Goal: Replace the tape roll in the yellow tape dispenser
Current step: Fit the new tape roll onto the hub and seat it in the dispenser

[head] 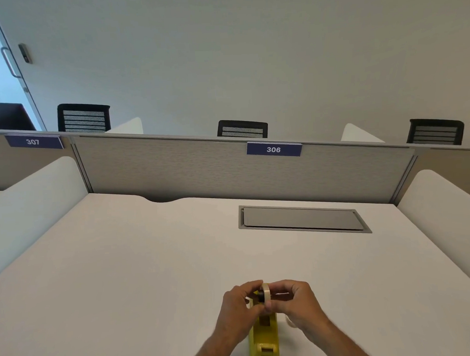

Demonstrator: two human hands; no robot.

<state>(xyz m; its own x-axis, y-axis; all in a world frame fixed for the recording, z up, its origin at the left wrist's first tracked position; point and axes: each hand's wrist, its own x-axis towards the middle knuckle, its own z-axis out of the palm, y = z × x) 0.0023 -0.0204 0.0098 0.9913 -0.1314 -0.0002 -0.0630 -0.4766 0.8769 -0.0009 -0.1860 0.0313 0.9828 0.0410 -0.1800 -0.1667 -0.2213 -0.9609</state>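
The yellow tape dispenser [264,339] stands on the white desk [151,264] near its front edge, cutter end toward me. Just above its far end, both hands hold a thin cream tape roll [266,292] edge-on, with a dark hub [260,296] in its centre. My left hand [239,311] pinches the roll and hub from the left. My right hand [295,302] grips the roll from the right. Another pale tape roll [290,322] lies on the desk under my right wrist, mostly hidden.
A grey cable hatch [301,219] is set into the desk at the back right. A grey partition [200,168] labelled 306 closes the far edge, and white side dividers [25,205] flank the desk. Black chairs stand beyond the partition.
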